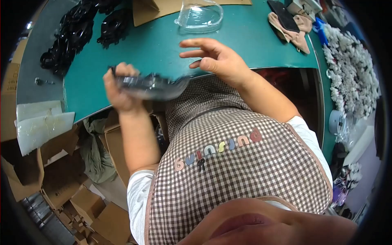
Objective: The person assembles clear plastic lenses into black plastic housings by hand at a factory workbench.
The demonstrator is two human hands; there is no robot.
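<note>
Held in my left hand [118, 87], near the table's front edge, is a black plastic housing [149, 85]. Its outline is smeared by motion. The side toward me looks glossy and see-through, but I cannot tell whether a clear cover sits on it. My right hand [214, 59] hovers to the right of it, fingers spread and holding nothing. Beyond that hand lies a clear curved plastic cover [200, 18] on the green tabletop [159, 49]. More black plastic housings [77, 32] are piled at the far left, with a single housing [112, 28] beside them.
White plastic sheets [43, 122] hang at the left table corner; a small metal part [43, 81] lies near. Cardboard [147, 12] is at the back. At far right are a phone [283, 15] on a cloth [300, 36] and white tinsel-like stuff [353, 73]. Boxes [110, 220] crowd the lower left.
</note>
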